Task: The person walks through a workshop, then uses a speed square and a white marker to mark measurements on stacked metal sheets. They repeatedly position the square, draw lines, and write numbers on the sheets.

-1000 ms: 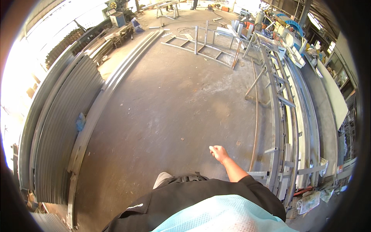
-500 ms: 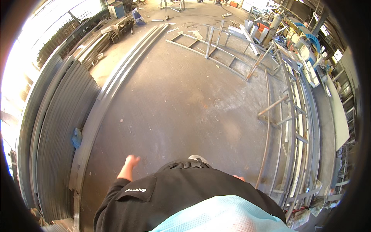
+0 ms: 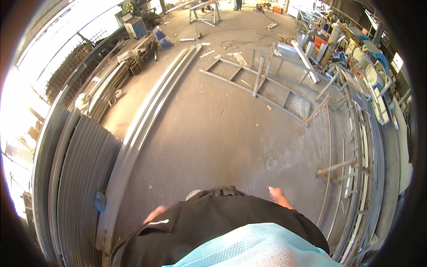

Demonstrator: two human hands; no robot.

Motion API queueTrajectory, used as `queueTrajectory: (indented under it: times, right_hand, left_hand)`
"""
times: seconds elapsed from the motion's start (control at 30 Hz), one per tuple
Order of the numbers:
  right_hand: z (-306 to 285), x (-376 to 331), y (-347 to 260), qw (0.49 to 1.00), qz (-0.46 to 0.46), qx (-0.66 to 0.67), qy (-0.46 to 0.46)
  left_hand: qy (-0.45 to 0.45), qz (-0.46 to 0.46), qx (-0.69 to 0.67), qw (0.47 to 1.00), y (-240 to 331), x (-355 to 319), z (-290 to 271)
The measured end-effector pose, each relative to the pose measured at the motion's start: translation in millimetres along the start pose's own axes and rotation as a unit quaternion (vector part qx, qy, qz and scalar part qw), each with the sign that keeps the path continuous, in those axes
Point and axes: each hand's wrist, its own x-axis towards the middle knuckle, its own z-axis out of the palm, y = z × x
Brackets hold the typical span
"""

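My left hand point(image 3: 155, 213) hangs low beside my dark jacket, blurred and partly covered by the sleeve, so its fingers cannot be made out. To its left lie long metal beams point(image 3: 141, 129) on the floor. My right hand point(image 3: 278, 196) is held out in front of my right side, over the bare concrete. Its fingers look curled together, with a small pale spot at their tip; whether that is an object is unclear. Neither hand touches the metal around it.
Stacked ribbed metal panels point(image 3: 86, 178) stand along the left, with a blue crumpled bag point(image 3: 100, 201) beside them. Ahead on the right lies a welded ladder-like metal frame point(image 3: 267, 92). Long bars and a rack point(image 3: 342, 168) line the right side. A trestle point(image 3: 204, 13) stands far ahead.
The view has shifted forward across the floor, bringing the frame and beams nearer. My right hand has swung forward into view; my left hand has dropped back toward my body.
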Motion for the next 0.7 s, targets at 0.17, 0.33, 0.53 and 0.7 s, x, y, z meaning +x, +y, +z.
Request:
queueTrajectory:
  times: [0.17,0.33,0.53,0.7]
  right_hand:
    - [-3.6,83.2,-268.8,0.988,-0.151,0.023,-0.009]
    - [18.9,162.0,-380.0,0.992,-0.106,0.063,0.009]
    - [48.3,250.7,-313.9,0.918,-0.11,-0.375,-0.067]
    - [55.3,289.0,-331.5,0.975,0.184,-0.124,0.013]
  left_hand:
    - [-0.029,-0.13,-0.18,0.975,-11.1,30.2,-67.4]
    - [-0.058,-0.156,-0.188,0.968,-13.2,124.7,-185.5]
    - [0.048,-0.051,0.001,0.998,22.2,294.8,-453.7]
    - [0.364,0.09,-0.25,0.893,120.5,362.9,-760.7]
